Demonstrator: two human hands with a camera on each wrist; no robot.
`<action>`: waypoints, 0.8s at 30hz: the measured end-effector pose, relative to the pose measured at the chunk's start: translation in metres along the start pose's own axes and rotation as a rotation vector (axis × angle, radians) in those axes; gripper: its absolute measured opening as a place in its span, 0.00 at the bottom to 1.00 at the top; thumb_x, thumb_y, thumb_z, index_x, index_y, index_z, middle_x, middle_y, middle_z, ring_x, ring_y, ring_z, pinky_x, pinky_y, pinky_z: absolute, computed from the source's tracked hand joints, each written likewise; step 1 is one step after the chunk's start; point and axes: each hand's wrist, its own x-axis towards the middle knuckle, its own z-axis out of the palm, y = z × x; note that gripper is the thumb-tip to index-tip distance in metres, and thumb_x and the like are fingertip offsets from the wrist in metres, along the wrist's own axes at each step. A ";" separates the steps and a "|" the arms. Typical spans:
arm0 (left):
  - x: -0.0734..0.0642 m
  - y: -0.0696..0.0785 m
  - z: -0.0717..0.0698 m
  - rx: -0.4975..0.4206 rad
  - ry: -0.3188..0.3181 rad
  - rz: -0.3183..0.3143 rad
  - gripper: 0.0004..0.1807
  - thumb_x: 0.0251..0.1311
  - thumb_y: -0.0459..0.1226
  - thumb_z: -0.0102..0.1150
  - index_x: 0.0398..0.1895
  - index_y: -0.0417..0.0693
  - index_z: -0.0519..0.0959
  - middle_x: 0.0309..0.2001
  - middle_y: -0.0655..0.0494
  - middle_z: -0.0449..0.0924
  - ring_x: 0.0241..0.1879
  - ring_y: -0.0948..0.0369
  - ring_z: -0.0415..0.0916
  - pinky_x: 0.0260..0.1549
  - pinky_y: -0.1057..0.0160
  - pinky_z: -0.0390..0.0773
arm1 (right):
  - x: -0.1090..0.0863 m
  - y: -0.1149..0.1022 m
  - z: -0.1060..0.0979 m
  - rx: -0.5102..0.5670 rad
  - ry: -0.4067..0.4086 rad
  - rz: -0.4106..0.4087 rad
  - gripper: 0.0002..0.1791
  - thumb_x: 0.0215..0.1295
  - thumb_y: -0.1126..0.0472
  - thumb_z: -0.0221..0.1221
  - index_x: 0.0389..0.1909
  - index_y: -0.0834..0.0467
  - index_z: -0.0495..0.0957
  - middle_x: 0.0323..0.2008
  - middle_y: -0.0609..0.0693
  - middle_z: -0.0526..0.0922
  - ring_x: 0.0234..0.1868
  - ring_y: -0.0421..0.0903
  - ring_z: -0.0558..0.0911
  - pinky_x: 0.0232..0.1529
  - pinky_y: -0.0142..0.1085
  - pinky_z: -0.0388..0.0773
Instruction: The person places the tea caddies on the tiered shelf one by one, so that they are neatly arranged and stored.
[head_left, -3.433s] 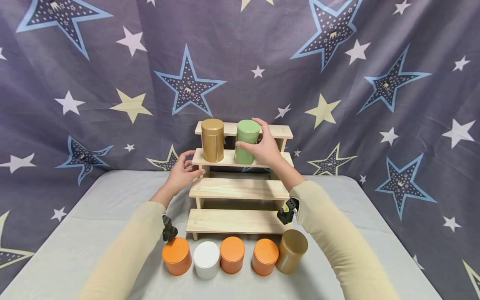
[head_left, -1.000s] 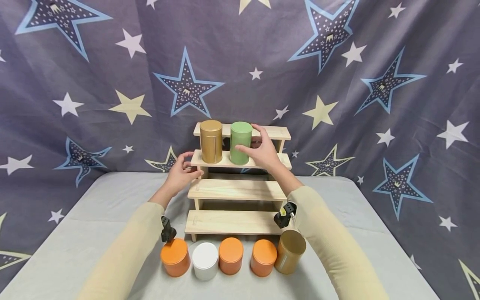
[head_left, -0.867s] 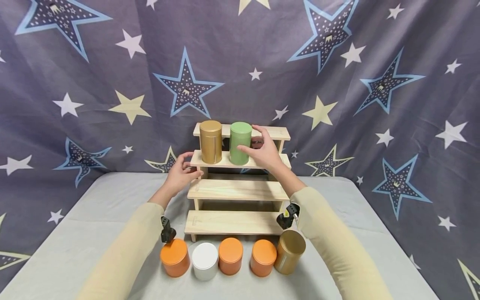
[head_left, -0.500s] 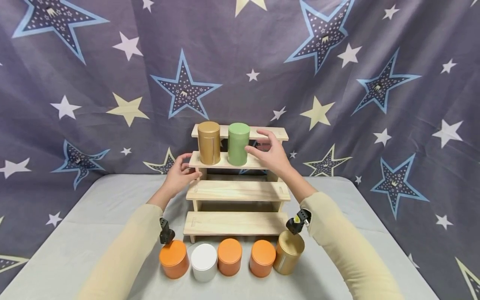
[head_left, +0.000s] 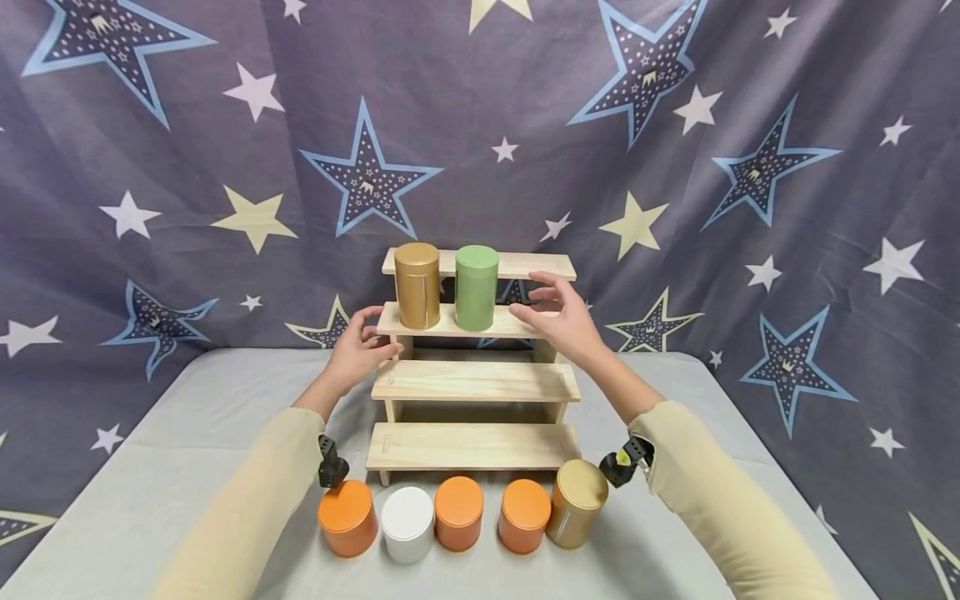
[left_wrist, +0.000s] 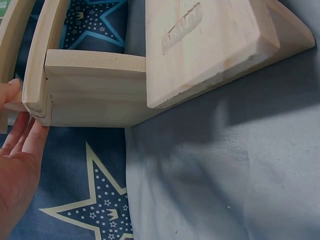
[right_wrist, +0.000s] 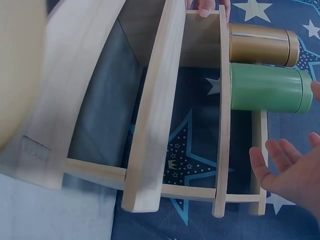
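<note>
A stepped wooden display stand [head_left: 472, 381] stands at the centre of the head view. My left hand [head_left: 355, 350] grips the left end of its second-highest step, thumb in front and fingers behind; the left wrist view shows this hand [left_wrist: 20, 160] at the board's edge. On that step stand a gold tin [head_left: 417, 287] and, to its right, a green tin [head_left: 476, 289], both upright with a small gap between. My right hand [head_left: 566, 321] is just right of the green tin, apart from it. Its fingers [right_wrist: 280, 160] are spread and hold nothing.
In front of the stand, a row of tins stands on the grey cloth: an orange tin [head_left: 348, 518], a white tin [head_left: 408, 525], two more orange tins [head_left: 459, 513] and a second gold tin [head_left: 577, 504]. A star-patterned curtain [head_left: 480, 200] hangs behind.
My right hand slid the green tin left towards the gold tin, then let go of it and drew away to the right and down. The left hand stays on the stand.
</note>
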 end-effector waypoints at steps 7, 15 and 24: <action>0.001 -0.001 0.000 0.005 0.002 -0.005 0.41 0.55 0.29 0.61 0.69 0.50 0.51 0.58 0.37 0.70 0.58 0.47 0.71 0.42 0.72 0.74 | -0.013 0.002 -0.005 -0.016 -0.061 -0.011 0.33 0.58 0.51 0.63 0.64 0.51 0.64 0.54 0.60 0.75 0.53 0.57 0.76 0.53 0.48 0.74; 0.002 -0.002 -0.001 0.011 0.006 -0.013 0.41 0.55 0.30 0.62 0.69 0.51 0.51 0.58 0.38 0.70 0.58 0.47 0.71 0.45 0.69 0.74 | -0.027 0.006 -0.012 -0.008 -0.084 -0.015 0.33 0.59 0.53 0.63 0.64 0.53 0.63 0.54 0.62 0.74 0.52 0.56 0.76 0.51 0.46 0.76; 0.001 -0.001 -0.001 0.010 -0.003 -0.016 0.42 0.55 0.31 0.62 0.70 0.52 0.51 0.59 0.38 0.70 0.59 0.46 0.70 0.50 0.62 0.74 | -0.048 0.017 -0.024 -0.022 -0.116 -0.043 0.34 0.60 0.55 0.62 0.66 0.52 0.62 0.53 0.61 0.76 0.52 0.54 0.78 0.49 0.45 0.76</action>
